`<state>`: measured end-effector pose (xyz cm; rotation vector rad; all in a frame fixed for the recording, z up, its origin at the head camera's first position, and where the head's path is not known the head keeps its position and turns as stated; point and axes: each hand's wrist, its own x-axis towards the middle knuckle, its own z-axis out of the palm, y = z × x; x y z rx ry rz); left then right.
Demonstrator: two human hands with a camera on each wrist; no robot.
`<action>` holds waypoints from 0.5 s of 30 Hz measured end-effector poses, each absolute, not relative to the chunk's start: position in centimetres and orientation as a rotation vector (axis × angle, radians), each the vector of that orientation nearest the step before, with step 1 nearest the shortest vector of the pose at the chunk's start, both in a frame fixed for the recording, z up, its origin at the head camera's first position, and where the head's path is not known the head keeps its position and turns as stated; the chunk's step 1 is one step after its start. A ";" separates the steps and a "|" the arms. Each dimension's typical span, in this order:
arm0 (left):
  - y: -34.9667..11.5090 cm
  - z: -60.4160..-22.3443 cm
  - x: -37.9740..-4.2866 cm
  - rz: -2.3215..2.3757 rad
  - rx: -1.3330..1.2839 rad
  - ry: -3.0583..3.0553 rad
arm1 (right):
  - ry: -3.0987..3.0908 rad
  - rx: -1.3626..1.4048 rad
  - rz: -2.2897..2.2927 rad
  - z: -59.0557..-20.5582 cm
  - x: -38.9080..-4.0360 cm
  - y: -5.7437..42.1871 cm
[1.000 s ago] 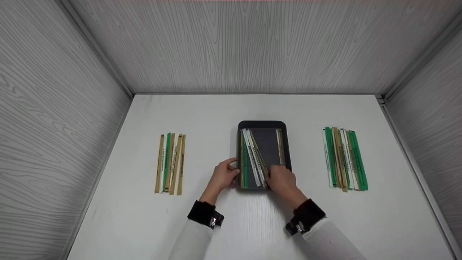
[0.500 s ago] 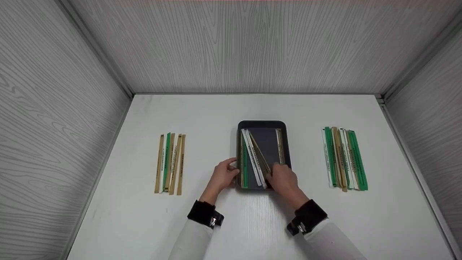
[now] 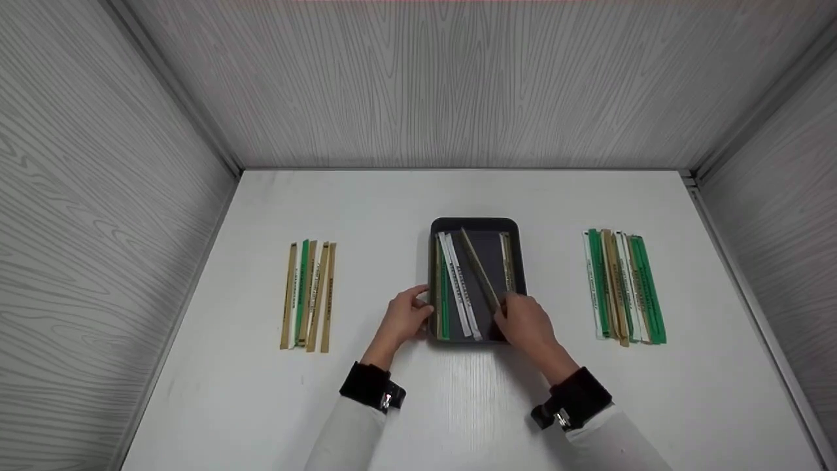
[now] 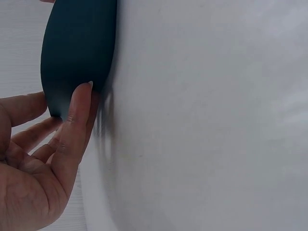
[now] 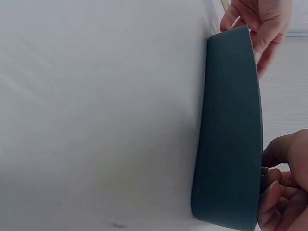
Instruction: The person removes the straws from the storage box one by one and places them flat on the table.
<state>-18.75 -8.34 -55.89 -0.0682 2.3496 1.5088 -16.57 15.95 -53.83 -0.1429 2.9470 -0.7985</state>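
A dark tray [image 3: 475, 224] rests on the table with slim paper-wrapped sticks inside. My left hand [image 3: 405, 317] holds the tray's left side near the front corner, thumb by the rim; the left wrist view shows its fingers [image 4: 77, 113] against the outer wall. My right hand [image 3: 525, 322] pinches the near end of a brown paper-wrapped stick [image 3: 478, 265], which slants up to the left over the tray. Left of it in the tray lie white sticks [image 3: 458, 281] and a green stick [image 3: 444, 301]. More brown and white sticks [image 3: 507, 261] line the right wall, partly hidden behind my right hand.
On the table at left is a row of several brown, white and green wrapped sticks [image 3: 308, 297]. A denser bundle of similar sticks [image 3: 624, 288] lies at right. Grey wood-patterned panels [image 3: 418, 85] enclose the white table [image 3: 366, 203] at the back and sides.
My right hand has moved right and slightly up with the brown stick, drawing it away from the white ones and raising its far end. The left hand stays at the tray's side.
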 end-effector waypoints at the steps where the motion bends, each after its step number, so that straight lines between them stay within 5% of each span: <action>1: -8.3 -55.9 -18.8 1.506 -0.070 2.352 | 2.955 -0.141 -0.804 -53.7 -16.5 16.2; 15: -8.3 -55.9 -18.8 1.507 -0.087 2.341 | 3.062 0.038 -0.852 -52.4 -16.7 23.1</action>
